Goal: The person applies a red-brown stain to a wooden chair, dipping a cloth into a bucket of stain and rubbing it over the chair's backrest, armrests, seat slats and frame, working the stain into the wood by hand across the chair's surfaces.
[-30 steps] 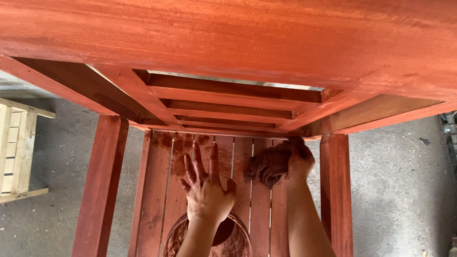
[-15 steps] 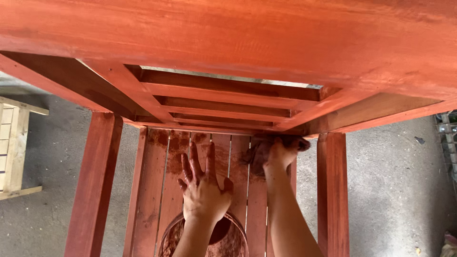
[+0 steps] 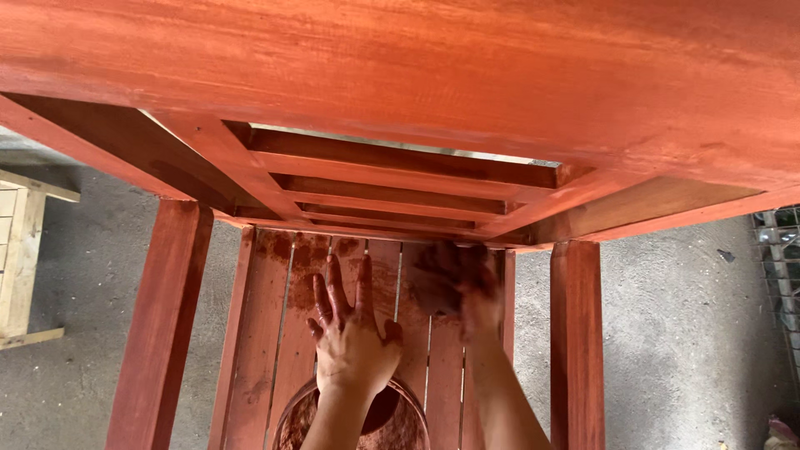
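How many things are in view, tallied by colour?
Red-stained: 4 - table, slatted shelf, bowl, rag under right hand; left hand flat on shelf.
Unpainted wood: 1 - frame.
Grey metal: 1 - wire rack.
Total: 6

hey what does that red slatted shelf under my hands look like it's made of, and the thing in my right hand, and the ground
Slatted shelf: looks like wood, with grain lines and gaps between boards, coated in a reddish-brown stain that is darker and patchy near the left hand.
Rag in the right hand: probably stain-soaked cloth; it is blurred, so uncertain.
Ground: seems to be bare concrete, grey and speckled.
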The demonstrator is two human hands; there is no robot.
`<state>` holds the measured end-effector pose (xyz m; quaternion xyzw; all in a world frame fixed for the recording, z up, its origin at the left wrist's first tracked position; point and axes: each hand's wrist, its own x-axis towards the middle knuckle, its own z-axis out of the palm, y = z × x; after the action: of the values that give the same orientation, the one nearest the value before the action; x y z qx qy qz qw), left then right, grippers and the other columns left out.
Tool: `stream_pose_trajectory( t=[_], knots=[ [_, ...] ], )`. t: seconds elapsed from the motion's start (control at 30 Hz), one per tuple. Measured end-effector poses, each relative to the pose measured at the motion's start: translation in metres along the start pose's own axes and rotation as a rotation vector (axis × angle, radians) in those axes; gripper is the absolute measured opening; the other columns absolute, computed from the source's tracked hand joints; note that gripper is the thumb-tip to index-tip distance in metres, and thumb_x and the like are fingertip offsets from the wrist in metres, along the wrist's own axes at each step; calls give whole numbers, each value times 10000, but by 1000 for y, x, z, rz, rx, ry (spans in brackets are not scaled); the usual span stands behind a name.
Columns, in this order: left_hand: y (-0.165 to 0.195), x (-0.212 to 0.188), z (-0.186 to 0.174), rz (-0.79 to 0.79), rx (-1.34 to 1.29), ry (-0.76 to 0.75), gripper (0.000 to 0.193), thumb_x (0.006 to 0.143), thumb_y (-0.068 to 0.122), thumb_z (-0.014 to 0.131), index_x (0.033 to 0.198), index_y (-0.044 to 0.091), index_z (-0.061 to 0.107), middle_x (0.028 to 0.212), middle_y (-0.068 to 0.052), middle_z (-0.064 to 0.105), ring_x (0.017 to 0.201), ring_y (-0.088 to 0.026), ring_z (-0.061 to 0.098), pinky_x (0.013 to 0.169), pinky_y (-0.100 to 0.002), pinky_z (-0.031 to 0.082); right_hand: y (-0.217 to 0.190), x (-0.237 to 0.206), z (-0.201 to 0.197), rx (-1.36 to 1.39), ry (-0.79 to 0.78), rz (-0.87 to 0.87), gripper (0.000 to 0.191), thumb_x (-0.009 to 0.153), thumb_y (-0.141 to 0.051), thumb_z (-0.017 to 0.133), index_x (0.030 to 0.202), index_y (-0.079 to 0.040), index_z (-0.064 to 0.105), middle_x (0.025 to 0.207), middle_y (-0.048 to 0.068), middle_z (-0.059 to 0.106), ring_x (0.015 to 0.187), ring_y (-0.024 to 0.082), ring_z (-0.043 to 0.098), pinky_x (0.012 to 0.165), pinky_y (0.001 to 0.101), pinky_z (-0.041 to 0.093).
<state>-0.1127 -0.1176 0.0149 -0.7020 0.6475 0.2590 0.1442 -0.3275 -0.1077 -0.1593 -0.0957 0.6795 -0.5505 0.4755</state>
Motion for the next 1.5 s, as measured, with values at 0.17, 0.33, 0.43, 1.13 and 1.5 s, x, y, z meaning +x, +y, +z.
stream_pose_trajectory(
  t=[0.17,0.33,0.43,1.13,1.5],
  knots=[
    [0,6,8,-84,-133,-573,624,1060,502,355,1520,82,392,1375,-121,572,1256,-251,602,1081,-429,523,-17,-6,-8,-1006,86,-2,996,717,-488,917,1502,-50,487,1538,188,564,1410,308,570,1177,394,485],
    [1,0,-8,-21,-90,-363,733,994,453,461,1546,215,42,1579,-140,-31,1473,-354,63,1183,-553,262,-25,-21,52,-1628,-68,289,1416,633,-808,784,1649,-302,-64,1693,234,-163,1516,515,-65,1173,617,301],
    [6,-6,-23,-10,-97,-244,892,977,424,484,1603,308,-140,1649,-124,-273,1540,-373,-150,1222,-582,166,-16,-10,49,-1625,-16,253,1242,674,-744,793,1609,-349,78,1692,229,-88,1480,536,56,1083,609,415],
    [-54,23,-14,-65,-1025,25,609,850,165,677,1432,183,502,1577,-114,336,1432,-344,376,1150,-492,365,-6,60,51,595,-68,84,339,1016,-260,342,761,-158,540,639,20,570,454,161,501,374,287,456],
    [-142,52,54,-410,-1338,-16,511,911,97,633,1417,150,677,1208,-347,648,954,-470,626,756,-528,505,35,20,217,566,-455,337,367,999,-199,390,677,-148,561,605,30,593,470,189,588,396,328,512]
  ],
)
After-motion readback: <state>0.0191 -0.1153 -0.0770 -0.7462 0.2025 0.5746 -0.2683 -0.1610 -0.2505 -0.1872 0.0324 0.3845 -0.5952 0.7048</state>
